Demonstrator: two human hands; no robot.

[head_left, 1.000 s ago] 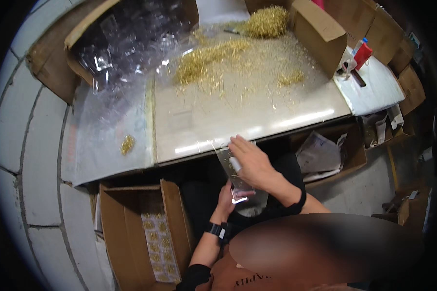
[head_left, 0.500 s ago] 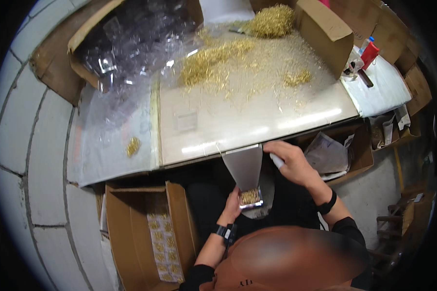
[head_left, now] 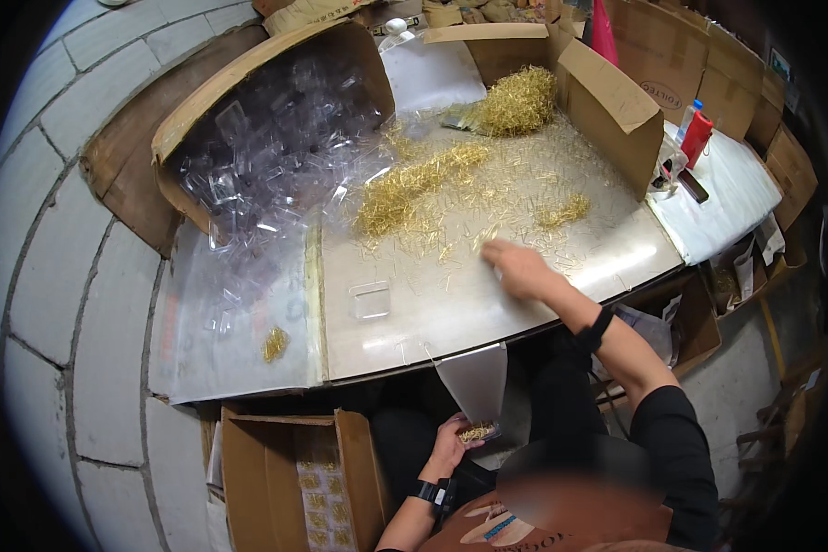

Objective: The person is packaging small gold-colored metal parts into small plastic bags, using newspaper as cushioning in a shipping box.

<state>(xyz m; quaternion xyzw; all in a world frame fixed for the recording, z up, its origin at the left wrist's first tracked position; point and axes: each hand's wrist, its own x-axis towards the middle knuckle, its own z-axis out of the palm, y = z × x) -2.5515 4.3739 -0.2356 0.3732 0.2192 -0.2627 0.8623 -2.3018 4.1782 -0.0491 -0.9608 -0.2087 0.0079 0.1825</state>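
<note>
From where I stand, the left hand (head_left: 448,446) is at the bottom centre of the frame, gripping a small box (head_left: 477,431) with gold pieces in it. Just above that box hangs a pale chute (head_left: 474,386), fixed at the front edge of the bench (head_left: 432,322). The right hand (head_left: 522,271) is over the bench, right of centre, its fingertips close to some loose gold pieces (head_left: 423,189) (it is blurred, so I cannot tell whether it grasps any). A thicker heap (head_left: 517,101) of gold sits at the upper centre. One clear tray (head_left: 371,301) lies alone left of the right hand, and many clear plastic cases (head_left: 276,129) spill from a carton at the upper left. Below, at the lower left, a cardboard box (head_left: 361,460) holds rows of gold-filled packs (head_left: 313,501). A red bottle (head_left: 697,138) stands at the upper right.
</note>
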